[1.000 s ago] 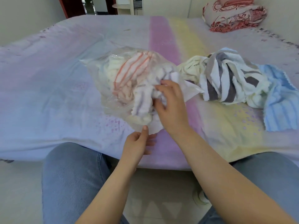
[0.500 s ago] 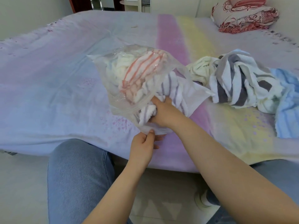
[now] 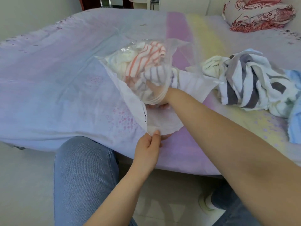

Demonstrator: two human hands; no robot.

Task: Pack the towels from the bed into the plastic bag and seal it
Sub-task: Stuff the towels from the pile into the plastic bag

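A clear plastic bag (image 3: 120, 75) lies open on the bed (image 3: 48, 88), its mouth towards me. Inside it show a cream towel, an orange-striped towel (image 3: 145, 61) and a grey-striped towel (image 3: 156, 73). My right hand (image 3: 156, 93) is inside the bag up to the wrist, closed on the grey-striped towel; the plastic blurs it. My left hand (image 3: 149, 148) pinches the bag's lower lip near the bed's front edge. To the right lie a grey-and-white striped towel (image 3: 250, 85), a cream towel (image 3: 211, 66) and a blue towel (image 3: 294, 115).
The bed has a pastel sheet with pink and yellow bands. A red-patterned pillow and folded blanket (image 3: 260, 15) sit at the far right corner. My knees in blue jeans (image 3: 84, 173) are against the bed's front edge.
My right hand has gone from the bag's mouth deep into the bag, pushing the grey-striped towel in. My left hand kept its hold on the lower lip, which is now stretched out.
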